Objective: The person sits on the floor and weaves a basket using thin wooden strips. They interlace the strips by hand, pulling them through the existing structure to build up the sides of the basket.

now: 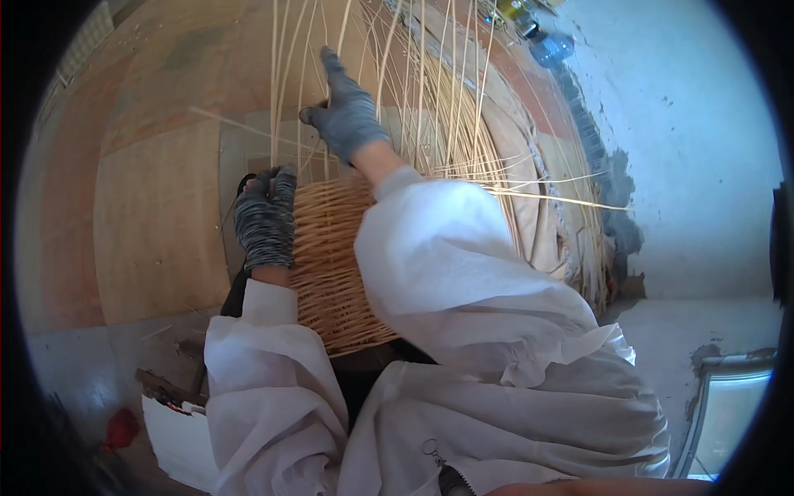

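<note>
A partly woven wicker basket (pixel 331 273) of light brown strands is before me, with long upright willow rods (pixel 423 91) rising from its far edge. My left hand (pixel 266 217), in a dark grey knitted glove, is at the left edge of the weave. Its fingers are bent over the upper left corner, closed on the basket. Beyond the woven edge, among the rods, my right hand (pixel 347 120) wears a similar grey glove. Its index finger points away from me and its thumb sticks out to the left. The other fingers are mostly hidden. My right sleeve covers the basket's right side.
Many loose rods (pixel 471 140) lie to the right on a beige cloth (pixel 517 157) near the pale wall (pixel 686 149). A clear plastic bottle (pixel 552 50) is at the far right. Brown boards (pixel 157 198) cover the floor on the left. A white box (pixel 178 438) and a red object (pixel 121 428) sit lower left.
</note>
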The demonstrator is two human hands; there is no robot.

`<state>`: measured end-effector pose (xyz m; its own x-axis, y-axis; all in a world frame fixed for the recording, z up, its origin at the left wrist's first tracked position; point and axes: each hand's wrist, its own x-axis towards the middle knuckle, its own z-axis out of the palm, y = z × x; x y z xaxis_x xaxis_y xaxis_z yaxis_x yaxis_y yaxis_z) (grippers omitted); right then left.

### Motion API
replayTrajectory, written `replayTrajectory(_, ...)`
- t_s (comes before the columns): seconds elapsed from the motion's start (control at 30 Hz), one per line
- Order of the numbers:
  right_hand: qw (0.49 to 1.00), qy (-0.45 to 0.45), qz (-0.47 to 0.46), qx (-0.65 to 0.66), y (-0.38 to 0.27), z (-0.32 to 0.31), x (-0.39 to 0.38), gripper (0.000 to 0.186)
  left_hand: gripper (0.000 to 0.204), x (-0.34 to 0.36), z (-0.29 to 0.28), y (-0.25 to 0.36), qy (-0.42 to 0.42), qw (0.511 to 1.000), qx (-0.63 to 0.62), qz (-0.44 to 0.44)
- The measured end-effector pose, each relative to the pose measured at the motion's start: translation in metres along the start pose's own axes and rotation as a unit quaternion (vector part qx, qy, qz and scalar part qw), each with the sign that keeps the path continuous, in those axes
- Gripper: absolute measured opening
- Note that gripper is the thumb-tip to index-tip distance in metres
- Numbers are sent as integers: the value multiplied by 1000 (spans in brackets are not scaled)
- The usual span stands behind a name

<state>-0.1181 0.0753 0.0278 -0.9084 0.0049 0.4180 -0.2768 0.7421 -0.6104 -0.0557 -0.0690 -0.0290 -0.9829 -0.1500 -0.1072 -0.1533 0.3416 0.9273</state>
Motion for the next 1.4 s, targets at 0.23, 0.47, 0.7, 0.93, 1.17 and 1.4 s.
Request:
replayTrajectory(0.23, 861, 137, 245, 424, 80, -132, -183, 33, 36, -19, -8, 8, 92, 991, -83, 58)
replayTrajectory(0.47, 920, 132, 365, 47, 154, -173, -235, 38, 59, -63, 15, 45, -13, 895, 227, 383)
replayTrajectory(0.7, 903, 5, 424, 61, 198, -141, -249, 74, 67, -48, 68, 76, -61, 860, 428, 270)
replayTrajectory(0.93, 907, -64, 415, 26, 139, -168, -223, 74, 57, -18, 74, 89, -33, 866, 490, 94)
replayTrajectory(1.17, 899, -78, 431, -20, 141, -175, -219, 67, 35, -34, 68, 86, -115, 953, 193, 201)
replayTrajectory(1.4, 903, -97, 419, 3, 122, -185, -215, 75, 37, -40, 90, 100, -21, 898, 429, 94)
